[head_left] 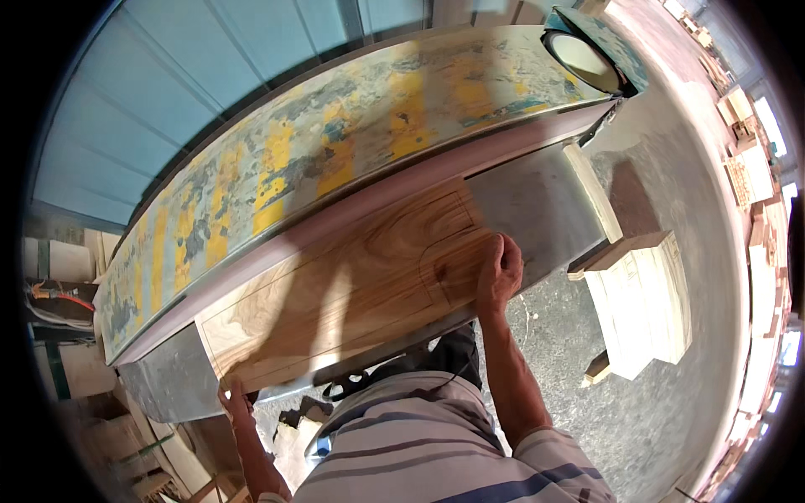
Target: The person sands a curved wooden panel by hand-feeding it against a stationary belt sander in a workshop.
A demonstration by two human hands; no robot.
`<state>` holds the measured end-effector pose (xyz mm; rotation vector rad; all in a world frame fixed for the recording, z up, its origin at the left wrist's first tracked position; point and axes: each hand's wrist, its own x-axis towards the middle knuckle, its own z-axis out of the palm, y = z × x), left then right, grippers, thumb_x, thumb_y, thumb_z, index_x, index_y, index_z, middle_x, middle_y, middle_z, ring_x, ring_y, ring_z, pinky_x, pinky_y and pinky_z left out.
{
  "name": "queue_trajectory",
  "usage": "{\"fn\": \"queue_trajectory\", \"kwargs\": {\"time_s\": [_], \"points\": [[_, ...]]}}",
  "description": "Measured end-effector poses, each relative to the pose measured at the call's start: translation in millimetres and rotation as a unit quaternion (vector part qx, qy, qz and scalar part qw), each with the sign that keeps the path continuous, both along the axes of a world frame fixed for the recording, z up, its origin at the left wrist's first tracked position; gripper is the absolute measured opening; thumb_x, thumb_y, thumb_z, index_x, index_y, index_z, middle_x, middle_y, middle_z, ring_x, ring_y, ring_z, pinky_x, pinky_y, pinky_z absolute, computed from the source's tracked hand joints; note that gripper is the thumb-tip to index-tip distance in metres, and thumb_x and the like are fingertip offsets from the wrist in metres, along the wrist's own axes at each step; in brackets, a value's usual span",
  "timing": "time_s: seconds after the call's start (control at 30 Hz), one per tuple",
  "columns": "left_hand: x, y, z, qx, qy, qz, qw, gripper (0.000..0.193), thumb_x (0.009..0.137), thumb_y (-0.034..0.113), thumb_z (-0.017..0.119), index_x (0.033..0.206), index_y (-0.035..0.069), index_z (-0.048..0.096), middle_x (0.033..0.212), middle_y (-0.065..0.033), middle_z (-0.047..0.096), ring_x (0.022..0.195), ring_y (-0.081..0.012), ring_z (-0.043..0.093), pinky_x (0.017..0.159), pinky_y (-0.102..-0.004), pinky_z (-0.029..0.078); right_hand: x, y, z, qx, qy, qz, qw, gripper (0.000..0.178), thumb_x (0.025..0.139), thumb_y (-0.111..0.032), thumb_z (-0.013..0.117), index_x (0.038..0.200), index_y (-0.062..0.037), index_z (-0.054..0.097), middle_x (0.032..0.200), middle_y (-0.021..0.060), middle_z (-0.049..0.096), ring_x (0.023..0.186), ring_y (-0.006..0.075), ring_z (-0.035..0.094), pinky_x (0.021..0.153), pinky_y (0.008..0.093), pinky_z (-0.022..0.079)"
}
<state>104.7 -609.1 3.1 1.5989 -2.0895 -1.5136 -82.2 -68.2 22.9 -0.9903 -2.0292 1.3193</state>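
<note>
With the left grip clamped on the near left corner of a flat, rectangular, light-brown wooden board bearing thin drawn lines, and the right grip clamped on its right end, held it along a smooth grey metal desk. Had its far edge just beside a long pink band, below a worn, yellow-striped casing.

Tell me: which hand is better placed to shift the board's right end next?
Likely the right hand: it touches the wooden board at that end, while the left hand is at the near-left corner.
</note>
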Motion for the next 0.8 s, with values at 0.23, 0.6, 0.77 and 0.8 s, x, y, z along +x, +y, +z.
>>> {"fn": "queue_trajectory", "kwargs": {"time_s": [0.23, 0.6, 0.77, 0.8], "points": [[-9, 26, 7, -0.008, -0.019, 0.019, 1.0, 0.063, 0.076, 0.04, 0.071, 0.126, 0.018, 0.041, 0.049, 0.0035, 0.039, 0.033, -0.0058, 0.032, 0.03, -0.021, 0.021, -5, 17, -3, 0.01, 0.008, -0.006, 1.0, 0.034, 0.087, -0.036, 0.056, 0.104, -0.0075, 0.063, 0.097, 0.0125, 0.061, 0.094, 0.0257, 0.055, 0.086, 0.0362, 0.042], [-11, 61, 9, -0.004, -0.012, 0.05, 0.999, 0.061, 0.077, 0.034, 0.071, 0.125, 0.012, 0.04, 0.071, -0.0017, 0.054, 0.049, -0.0084, 0.039, 0.042, -0.0229, 0.03, -16, 47, -18, -0.039, 0.107, 0.029, 0.993, 0.025, 0.093, -0.021, 0.052, 0.097, 0.0015, 0.06, 0.092, 0.0033, 0.06, 0.083, 0.0106, 0.053, 0.076, 0.0257, 0.044], [-38, 95, 33, 0.003, -0.049, 0.039, 0.998, 0.066, 0.072, 0.027, 0.076, 0.125, 0.01, 0.04, 0.085, -0.0049, 0.058, 0.062, -0.0098, 0.05, 0.048, -0.0247, 0.041, -19, 62, 2, -0.088, 0.043, 0.0, 0.995, 0.044, 0.089, -0.041, 0.054, 0.105, -0.0012, 0.061, 0.096, 0.0053, 0.06, 0.088, 0.0153, 0.053, 0.08, 0.0304, 0.044], [-26, 85, 5, -0.006, 0.011, 0.038, 0.999, 0.066, 0.071, 0.026, 0.076, 0.124, 0.008, 0.042, 0.086, -0.0068, 0.059, 0.065, -0.0116, 0.053, 0.053, -0.0248, 0.044, -20, 65, 0, -0.074, 0.033, 0.002, 0.997, 0.045, 0.089, -0.042, 0.054, 0.106, -0.0016, 0.061, 0.097, 0.0057, 0.06, 0.089, 0.0157, 0.053, 0.08, 0.031, 0.044]]}}
